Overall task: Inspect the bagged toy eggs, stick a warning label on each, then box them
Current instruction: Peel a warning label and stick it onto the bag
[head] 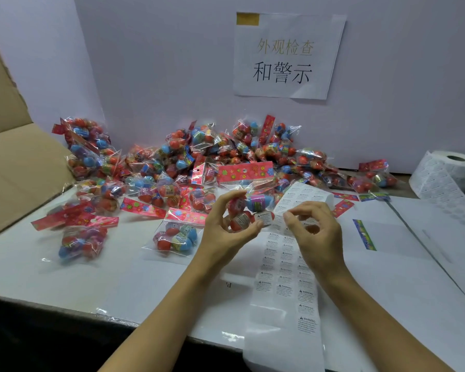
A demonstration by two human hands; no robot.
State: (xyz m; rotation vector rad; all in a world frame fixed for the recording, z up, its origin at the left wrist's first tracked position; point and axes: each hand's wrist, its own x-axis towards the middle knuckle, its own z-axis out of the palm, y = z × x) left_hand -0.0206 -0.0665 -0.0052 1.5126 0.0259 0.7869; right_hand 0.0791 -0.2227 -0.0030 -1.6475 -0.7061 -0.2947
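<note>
My left hand point(227, 226) grips a clear bag of toy eggs point(249, 200) with a red flowered header card, held up above the table. A white warning label point(263, 218) sits on the bag beside my left thumb. My right hand point(312, 226) hovers just right of the bag with its fingers curled over the strip of warning labels point(285, 277); whether it pinches a label is unclear. The strip runs from behind the bag down over the table's front edge. A heap of bagged eggs point(188, 162) lies along the back wall.
An open cardboard box point(16, 162) stands at the left. A roll of labels point(451, 170) sits at the far right. Loose bags point(176, 237) point(81, 237) lie on the white table point(403, 264). A paper sign point(285, 55) hangs on the back wall.
</note>
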